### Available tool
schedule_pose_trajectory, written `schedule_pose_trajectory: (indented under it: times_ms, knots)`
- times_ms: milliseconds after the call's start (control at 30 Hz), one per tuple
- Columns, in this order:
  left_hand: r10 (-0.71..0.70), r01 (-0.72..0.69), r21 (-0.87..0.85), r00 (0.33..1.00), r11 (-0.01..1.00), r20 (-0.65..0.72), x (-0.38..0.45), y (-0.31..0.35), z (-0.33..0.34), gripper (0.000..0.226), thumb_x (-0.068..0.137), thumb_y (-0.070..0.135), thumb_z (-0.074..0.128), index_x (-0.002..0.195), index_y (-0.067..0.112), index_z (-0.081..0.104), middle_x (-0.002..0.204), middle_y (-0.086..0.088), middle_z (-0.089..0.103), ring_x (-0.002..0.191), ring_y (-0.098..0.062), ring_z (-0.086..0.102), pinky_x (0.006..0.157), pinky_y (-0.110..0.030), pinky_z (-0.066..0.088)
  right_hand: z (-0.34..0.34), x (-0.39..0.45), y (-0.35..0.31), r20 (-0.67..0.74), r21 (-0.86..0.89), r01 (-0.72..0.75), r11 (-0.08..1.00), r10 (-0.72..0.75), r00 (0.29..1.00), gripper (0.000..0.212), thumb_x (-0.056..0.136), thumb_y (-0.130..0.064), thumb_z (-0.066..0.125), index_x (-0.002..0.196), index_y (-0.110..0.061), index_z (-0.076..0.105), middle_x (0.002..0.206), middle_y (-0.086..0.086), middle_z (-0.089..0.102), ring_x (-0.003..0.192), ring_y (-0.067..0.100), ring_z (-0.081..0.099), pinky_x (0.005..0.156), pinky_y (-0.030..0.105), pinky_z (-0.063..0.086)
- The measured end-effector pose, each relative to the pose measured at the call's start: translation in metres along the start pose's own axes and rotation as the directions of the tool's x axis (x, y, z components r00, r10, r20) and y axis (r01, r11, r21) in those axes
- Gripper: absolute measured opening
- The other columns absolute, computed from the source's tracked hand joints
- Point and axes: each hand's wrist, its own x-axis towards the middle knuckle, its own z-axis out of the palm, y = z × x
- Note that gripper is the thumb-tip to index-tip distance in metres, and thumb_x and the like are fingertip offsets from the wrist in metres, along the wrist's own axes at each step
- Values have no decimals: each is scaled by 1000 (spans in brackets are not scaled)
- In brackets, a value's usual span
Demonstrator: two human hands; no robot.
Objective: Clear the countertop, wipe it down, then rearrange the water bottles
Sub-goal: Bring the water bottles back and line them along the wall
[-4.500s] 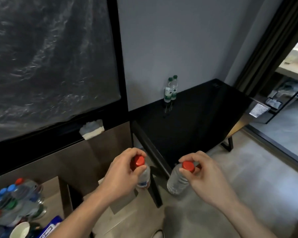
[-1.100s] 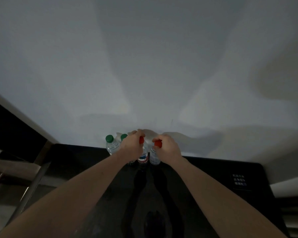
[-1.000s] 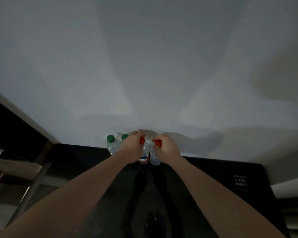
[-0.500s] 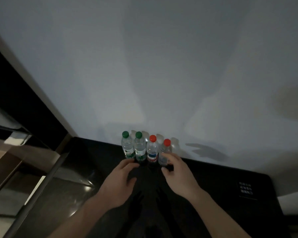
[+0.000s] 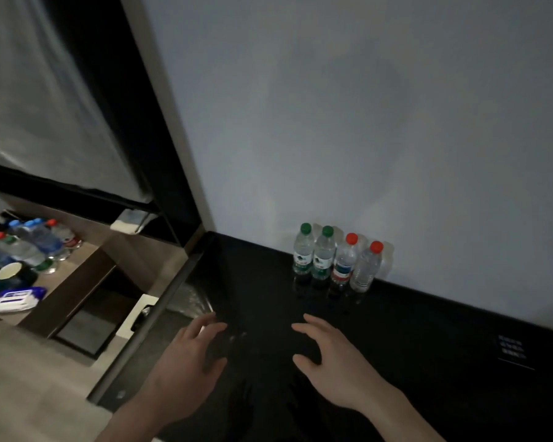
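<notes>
Against the wall four bottles point(image 5: 335, 260) now stand released, left hand point(image 5: 186, 365) and right hand point(image 5: 336, 362) withdrawn, spread empty.

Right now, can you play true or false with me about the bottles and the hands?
1. Four bottles stand in a row on the black countertop against the wall. True.
2. All four caps are red. False: the two left bottles have green caps, the two right bottles have red caps.
3. The right hand holds a bottle. False: it is open and empty, apart from the row.
4. The left hand is open too. True.
5. More bottles sit on a lower wooden surface to the left. True.
</notes>
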Motion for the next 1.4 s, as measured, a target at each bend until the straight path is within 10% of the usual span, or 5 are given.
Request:
schedule_pose_trajectory:
  times_ms: [667,1400]
  knots:
    - [-361,366,22,925,930,-120,-234,-265,-154,66,95,57,58,153,45,30,168,15,10,152,-14,23,120,-36,32,220,39,-284,208,-76,184,980,-165,964,69,100,-50,59,160,-46,25,169,-25,4,158,8,2,126,43,17]
    - [-569,574,1,812,819,-127,-190,-506,-283,72,90,61,59,154,42,32,169,12,12,155,-15,19,123,-31,25,333,286,-488,323,-223,333,916,-253,912,77,95,-63,54,162,-40,23,172,-15,5,159,16,7,129,40,15]
